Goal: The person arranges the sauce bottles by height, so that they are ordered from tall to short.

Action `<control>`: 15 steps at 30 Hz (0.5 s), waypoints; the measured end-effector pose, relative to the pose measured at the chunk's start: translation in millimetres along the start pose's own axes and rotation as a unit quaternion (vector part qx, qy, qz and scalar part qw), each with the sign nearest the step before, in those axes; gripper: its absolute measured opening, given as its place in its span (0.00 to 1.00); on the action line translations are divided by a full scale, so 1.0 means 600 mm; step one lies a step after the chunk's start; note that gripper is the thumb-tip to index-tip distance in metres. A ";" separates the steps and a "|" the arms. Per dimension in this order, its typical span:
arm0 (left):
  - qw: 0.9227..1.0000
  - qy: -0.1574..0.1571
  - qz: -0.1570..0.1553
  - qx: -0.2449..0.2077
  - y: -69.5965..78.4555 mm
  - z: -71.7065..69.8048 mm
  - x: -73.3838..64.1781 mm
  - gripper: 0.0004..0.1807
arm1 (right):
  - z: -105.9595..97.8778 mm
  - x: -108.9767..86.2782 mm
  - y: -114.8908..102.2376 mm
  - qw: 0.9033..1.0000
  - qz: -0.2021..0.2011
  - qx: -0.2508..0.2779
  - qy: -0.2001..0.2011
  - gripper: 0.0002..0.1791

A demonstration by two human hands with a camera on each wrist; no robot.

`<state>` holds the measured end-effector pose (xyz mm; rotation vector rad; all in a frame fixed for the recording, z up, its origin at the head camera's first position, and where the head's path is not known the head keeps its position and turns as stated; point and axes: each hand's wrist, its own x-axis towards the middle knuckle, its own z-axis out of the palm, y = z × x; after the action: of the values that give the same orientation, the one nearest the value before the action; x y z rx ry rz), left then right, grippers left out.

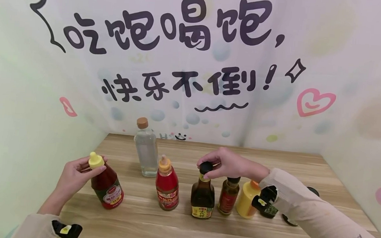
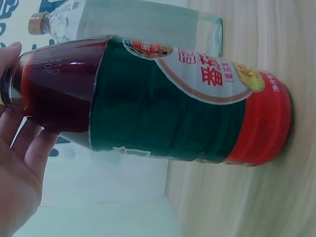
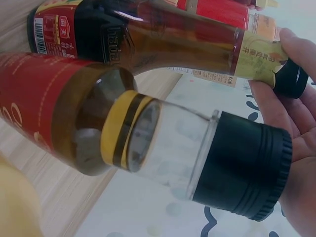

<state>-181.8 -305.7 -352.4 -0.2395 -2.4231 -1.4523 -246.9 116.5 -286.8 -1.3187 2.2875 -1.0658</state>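
Note:
My left hand (image 1: pixel 72 177) grips a ketchup bottle (image 1: pixel 107 188) by its neck, just under the yellow nozzle cap. That bottle leans a little, its base at the wood-grain table; the left wrist view shows its green and red label (image 2: pixel 168 103). On the other side, my right hand (image 1: pixel 228 164) holds a dark soy sauce bottle (image 1: pixel 202 195) at its black cap and neck, fingers and thumb around it. In the right wrist view, this soy sauce bottle (image 3: pixel 182 37) lies behind a red-labelled bottle (image 3: pixel 64 108) with a black cap.
Between the hands stands a red sauce bottle (image 1: pixel 167 189) with an orange cap. A clear bottle (image 1: pixel 147 152) with a brown cap is farther back. Right of the soy sauce stand a small red-labelled bottle (image 1: pixel 228 198) and a yellow bottle (image 1: pixel 247 201), with dark containers partly behind my right sleeve.

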 end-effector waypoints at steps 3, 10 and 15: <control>1.000 0.014 0.007 0.005 0.009 -0.001 0.002 0.20 | 0.000 0.001 0.000 1.000 -0.001 0.000 0.000 0.17; 0.999 0.023 0.015 0.021 0.046 -0.005 0.014 0.19 | 0.001 0.001 0.001 1.000 -0.004 0.000 0.001 0.17; 0.999 0.013 0.009 0.029 0.070 -0.001 0.023 0.19 | 0.002 0.000 0.002 1.000 -0.007 0.000 0.002 0.17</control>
<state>-182.4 -286.4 -312.4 -0.2269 -2.4323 -1.3676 -247.1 116.3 -288.1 -1.3347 2.2856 -1.0731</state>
